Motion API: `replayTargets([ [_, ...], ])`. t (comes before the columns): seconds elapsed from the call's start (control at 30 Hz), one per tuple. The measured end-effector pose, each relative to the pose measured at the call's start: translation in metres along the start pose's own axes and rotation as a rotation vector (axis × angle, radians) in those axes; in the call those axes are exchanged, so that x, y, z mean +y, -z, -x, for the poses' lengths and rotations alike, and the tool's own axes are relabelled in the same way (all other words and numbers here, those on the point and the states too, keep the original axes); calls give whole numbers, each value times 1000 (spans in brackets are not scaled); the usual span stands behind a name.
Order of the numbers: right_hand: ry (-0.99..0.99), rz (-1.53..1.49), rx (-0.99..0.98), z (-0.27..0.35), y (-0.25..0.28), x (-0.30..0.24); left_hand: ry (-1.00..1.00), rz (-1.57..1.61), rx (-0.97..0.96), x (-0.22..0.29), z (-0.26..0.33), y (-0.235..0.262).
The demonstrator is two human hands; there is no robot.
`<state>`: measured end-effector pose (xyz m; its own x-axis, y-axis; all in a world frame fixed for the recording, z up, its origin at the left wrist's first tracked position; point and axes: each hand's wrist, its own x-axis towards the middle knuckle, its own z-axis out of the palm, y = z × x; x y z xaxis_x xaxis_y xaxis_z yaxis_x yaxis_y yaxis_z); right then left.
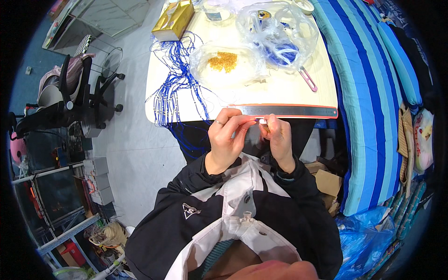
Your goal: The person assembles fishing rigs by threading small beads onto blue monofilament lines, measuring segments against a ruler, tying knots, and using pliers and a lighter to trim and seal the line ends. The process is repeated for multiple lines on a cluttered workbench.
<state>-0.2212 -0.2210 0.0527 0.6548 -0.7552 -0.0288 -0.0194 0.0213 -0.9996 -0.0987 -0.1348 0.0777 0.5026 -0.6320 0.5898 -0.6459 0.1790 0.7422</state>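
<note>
My left hand (225,139) and my right hand (278,139) meet just off the front edge of the table (186,100), fingertips nearly touching. The left thumb and forefinger pinch something tiny, with a speck of blue at their tips. Between my right fingertips is a small white piece (263,121), mostly covered by the fingers; its kind is unclear. Just beyond both hands lies a metal ruler (289,110) along the table edge. To the left, a bundle of blue beaded cords (179,88) hangs over the edge. Gold beads (223,61) lie on a clear plastic bag (205,77).
Scissors with pink handles (308,79) stick out from a plastic bag holding blue cord (280,51). At the back stand a gold box (172,21) and a clear tub (217,13). A striped bed (361,107) borders the table's right; an office chair (70,93) stands left.
</note>
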Motion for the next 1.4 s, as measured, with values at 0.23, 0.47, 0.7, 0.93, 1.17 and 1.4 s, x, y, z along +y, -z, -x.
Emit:
replayTargets([
  [0.23,75,7,-28,0,-1,0,23,4,-14,2,1,1],
  [0.47,116,-91,-31,0,2,-9,54,24,-22,2,2,1],
  [0.7,212,-319,42,0,-11,-6,136,134,-47,1,5,-1],
  [0.93,381,-171,173,0,-22,4,187,146,-46,5,10,-2],
  [1.17,160,699,258,-42,18,13,197,145,-42,1,11,11],
  [1.4,-111,273,-19,-10,16,6,-109,529,-170,-3,27,68],
])
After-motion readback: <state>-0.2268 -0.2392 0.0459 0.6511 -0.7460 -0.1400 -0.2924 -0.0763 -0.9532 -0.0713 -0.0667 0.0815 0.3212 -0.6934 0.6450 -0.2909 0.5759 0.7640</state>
